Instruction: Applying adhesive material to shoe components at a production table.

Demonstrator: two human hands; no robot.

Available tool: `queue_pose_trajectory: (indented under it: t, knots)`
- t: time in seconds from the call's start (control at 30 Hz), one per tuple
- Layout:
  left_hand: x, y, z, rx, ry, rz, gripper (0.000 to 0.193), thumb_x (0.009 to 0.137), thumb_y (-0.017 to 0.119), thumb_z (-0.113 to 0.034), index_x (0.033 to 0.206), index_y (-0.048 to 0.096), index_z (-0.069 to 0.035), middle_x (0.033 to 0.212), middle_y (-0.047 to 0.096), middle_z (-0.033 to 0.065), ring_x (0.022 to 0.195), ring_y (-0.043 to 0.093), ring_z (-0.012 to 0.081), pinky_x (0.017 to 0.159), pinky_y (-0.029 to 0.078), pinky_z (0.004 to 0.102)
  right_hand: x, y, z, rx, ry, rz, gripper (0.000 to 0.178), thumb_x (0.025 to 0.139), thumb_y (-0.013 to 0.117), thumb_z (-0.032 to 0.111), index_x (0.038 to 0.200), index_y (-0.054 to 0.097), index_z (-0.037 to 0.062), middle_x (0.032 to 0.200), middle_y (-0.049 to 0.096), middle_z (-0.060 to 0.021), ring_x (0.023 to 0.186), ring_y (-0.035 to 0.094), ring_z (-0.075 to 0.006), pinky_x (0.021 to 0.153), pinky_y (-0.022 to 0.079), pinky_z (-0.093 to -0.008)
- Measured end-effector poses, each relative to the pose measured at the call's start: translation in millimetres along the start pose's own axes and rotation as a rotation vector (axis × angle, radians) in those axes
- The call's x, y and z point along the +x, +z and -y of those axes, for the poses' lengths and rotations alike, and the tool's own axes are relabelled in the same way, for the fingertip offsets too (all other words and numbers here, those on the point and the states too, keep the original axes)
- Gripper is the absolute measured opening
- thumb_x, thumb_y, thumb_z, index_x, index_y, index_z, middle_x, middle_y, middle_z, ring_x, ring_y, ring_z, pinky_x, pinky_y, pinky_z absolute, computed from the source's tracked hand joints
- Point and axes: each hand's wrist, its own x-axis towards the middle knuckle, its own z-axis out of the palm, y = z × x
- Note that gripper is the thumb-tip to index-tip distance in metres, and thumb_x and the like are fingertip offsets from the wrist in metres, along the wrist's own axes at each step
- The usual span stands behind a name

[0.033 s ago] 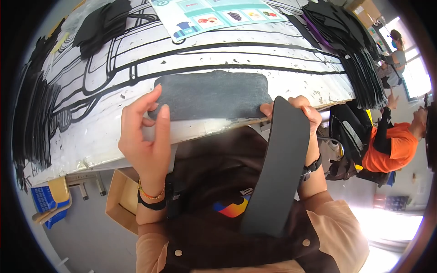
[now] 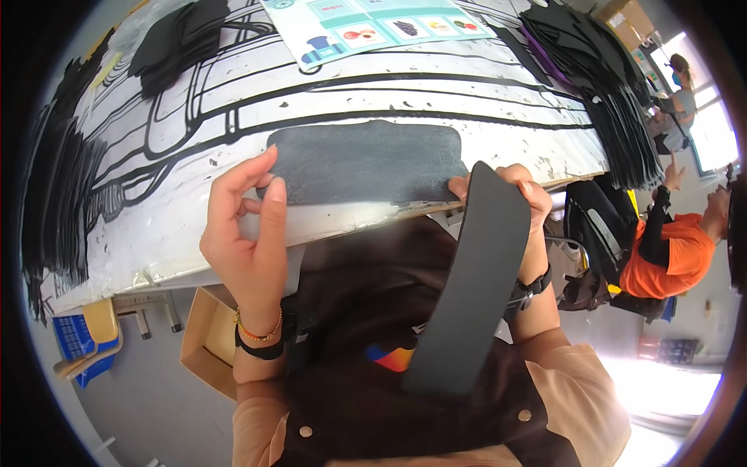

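White counter (image 2: 179,237), dark pad (image 2: 362,163) flat on it: left hand (image 2: 247,226), fingers parted, at pad's left end; right hand (image 2: 527,196), fingers grasping black strip (image 2: 471,288), lower end swung slightly leftward, work seemingly little advanced.

This looks like a workshop. Piles of thin, flat black pieces (image 2: 58,210) lie on a white, black-streaked table (image 2: 171,241). A dark brown apron (image 2: 342,416) is worn beside it.
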Motion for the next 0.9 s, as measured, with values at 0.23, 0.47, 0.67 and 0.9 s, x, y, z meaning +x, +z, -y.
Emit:
queue_pose_trajectory:
  t: [0.23,0.47,0.67,0.9]
  knots:
    - [-1,-22,-9,-0.509,-0.377,0.040,0.022,0.102,0.061,-0.003,0.123,0.062,0.003,0.124,0.071,0.0171,0.116,0.065,0.0167,0.097,0.049,0.0275,9,9,23,0.132,0.266,0.032,0.035,0.095,0.063,0.023,0.069,0.057,0.0003,0.051,0.045,-0.0010,0.041,0.037,-0.0088,0.044,0.031,-0.0254]
    - [-1,-25,0,-0.607,-0.280,-0.104,0.023,0.102,0.061,-0.004,0.124,0.061,0.003,0.124,0.071,0.0182,0.118,0.065,0.0175,0.099,0.047,0.0269,22,28,36,-0.121,0.394,0.057,0.043,0.094,0.064,0.028,0.060,0.048,0.0070,0.048,0.044,-0.0009,0.042,0.036,-0.0094,0.049,0.037,-0.0227]
    - [0,-28,-2,-0.569,-0.318,-0.044,0.025,0.102,0.060,-0.004,0.126,0.060,0.002,0.124,0.070,0.0190,0.119,0.064,0.0180,0.103,0.045,0.0305,29,39,40,-0.255,0.427,0.180,0.044,0.093,0.069,0.033,0.062,0.055,0.0051,0.050,0.046,-0.0008,0.044,0.041,-0.0080,0.054,0.044,-0.0212]
    - [-3,-38,17,-0.852,-0.266,-0.318,0.022,0.098,0.058,0.004,0.120,0.060,0.000,0.126,0.067,0.0167,0.122,0.060,0.0202,0.105,0.046,0.0342,35,43,43,-0.264,0.533,0.313,0.046,0.093,0.072,0.036,0.064,0.059,0.0029,0.058,0.051,-0.0019,0.047,0.043,-0.0061,0.049,0.037,-0.0216]
